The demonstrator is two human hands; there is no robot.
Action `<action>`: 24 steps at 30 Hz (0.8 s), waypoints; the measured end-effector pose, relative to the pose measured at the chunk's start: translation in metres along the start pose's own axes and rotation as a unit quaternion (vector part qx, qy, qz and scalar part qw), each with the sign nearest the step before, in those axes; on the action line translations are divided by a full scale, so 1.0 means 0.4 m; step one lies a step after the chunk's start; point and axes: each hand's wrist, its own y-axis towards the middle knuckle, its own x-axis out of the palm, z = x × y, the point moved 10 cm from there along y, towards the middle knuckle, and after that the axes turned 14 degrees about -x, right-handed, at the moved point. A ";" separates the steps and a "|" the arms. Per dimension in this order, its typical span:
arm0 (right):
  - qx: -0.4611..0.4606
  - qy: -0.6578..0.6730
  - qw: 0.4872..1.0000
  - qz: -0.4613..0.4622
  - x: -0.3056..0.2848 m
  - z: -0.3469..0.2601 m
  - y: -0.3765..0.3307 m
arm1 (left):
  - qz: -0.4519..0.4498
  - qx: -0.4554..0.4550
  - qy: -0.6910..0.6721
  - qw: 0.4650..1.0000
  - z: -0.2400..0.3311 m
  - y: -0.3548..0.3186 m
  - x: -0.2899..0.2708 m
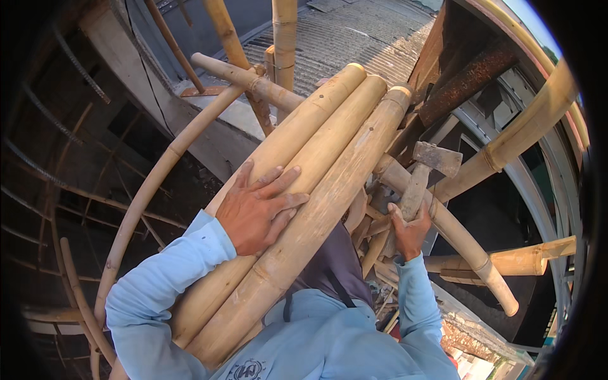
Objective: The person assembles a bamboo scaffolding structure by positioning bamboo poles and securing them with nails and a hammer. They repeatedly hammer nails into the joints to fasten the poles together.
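Note:
Three thick bamboo poles (329, 171) lie side by side, slanting from the lower left up to the upper middle. Dark nail heads show near their far ends. My left hand (261, 206) rests flat across the left and middle poles, fingers spread. To the right of the poles, my right hand (410, 229) is wrapped round the handle of a hammer (437, 158). Its blocky, worn head points up and away from me. The handle passes in front of a bamboo crosspiece (459, 237) that runs under the three poles.
A curved bamboo pole (158, 168) and a dark drop with rebar (38, 168) lie to the left. Upright bamboo posts (284, 44) stand ahead, before a corrugated roof (373, 38). A slanting bamboo brace (506, 149) and a rusty beam (468, 82) are at the right. Rubble (472, 345) lies below.

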 end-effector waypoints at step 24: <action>-0.009 0.407 0.877 -0.254 0.366 -0.316 0.183 | 0.016 -0.644 0.050 0.763 -0.339 -0.820 -0.155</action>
